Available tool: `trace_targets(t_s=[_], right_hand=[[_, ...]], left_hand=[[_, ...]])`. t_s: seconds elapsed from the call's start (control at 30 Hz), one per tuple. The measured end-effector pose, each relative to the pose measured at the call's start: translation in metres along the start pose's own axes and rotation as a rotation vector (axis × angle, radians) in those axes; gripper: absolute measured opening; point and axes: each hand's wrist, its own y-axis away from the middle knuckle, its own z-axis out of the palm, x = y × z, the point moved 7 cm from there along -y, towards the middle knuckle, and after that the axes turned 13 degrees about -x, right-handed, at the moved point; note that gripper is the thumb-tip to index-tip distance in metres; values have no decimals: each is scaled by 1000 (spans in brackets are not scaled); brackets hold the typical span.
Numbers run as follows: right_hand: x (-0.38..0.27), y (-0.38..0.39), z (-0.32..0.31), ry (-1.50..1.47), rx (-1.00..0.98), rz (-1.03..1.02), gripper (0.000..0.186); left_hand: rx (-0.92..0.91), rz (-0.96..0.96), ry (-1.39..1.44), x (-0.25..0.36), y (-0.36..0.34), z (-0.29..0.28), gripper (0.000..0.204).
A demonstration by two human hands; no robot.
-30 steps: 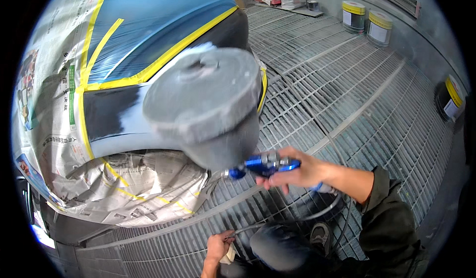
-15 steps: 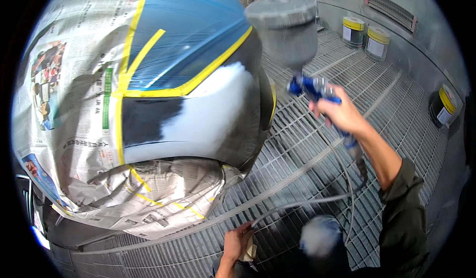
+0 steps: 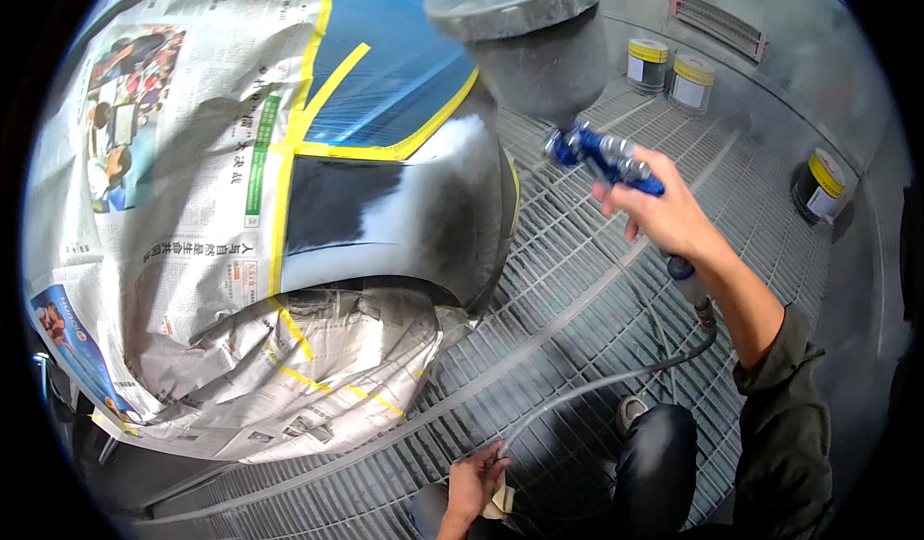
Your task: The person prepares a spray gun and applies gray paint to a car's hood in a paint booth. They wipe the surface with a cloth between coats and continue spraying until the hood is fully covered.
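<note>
My right hand is closed around the grip of a blue spray gun, which carries a large grey paint cup on top. The gun is apart from a dark car body panel with a greyish-white coated patch, and its nozzle end is right of the panel. Low in the view, my left hand is closed on the grey air hose, which runs to the foot of the gun's handle. A folded pale yellow cloth is also at this hand; its fingers partly hide it.
Newspaper masking and blue plastic film, edged with yellow tape, cover the car around the panel. Three cans stand along the wall, including one at the right. The floor is metal grating. My knee is below the hose.
The view has shifted, so the panel appears farther right and the cans farther left. The gun's cup appears higher and farther left. A shoe now shows beside my knee. Both hands keep their hold.
</note>
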Motion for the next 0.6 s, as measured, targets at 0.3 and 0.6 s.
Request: trace_targets(t_s=[0.3, 0.6], right_hand=[[-77, 55, 105, -7, -374, -86, 68], [-108, 48, 105, 181, 3, -101, 61]], left_hand=[[-37, 9, -6, -30, 41, -14, 35], [-13, -31, 122, -48, 95, -36, 35]])
